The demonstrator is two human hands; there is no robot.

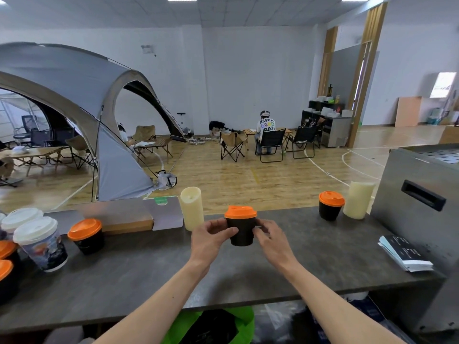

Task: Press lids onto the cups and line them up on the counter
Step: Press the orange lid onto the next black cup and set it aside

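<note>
Left hand (210,235) and right hand (269,235) are gripping a small black tapered cup (242,232) from opposite sides, fingers curled closed against its matte wall. The cup is wearing a glossy orange domed lid (240,212) and is sitting mid-counter (149,269), a dark grey stone-textured slab. A second black lidded cup (330,206) is standing far right beside a cream waxy cylinder (359,199). A third lidded cup (87,235) is standing left, near tall white-lidded printed cups (41,244).
</note>
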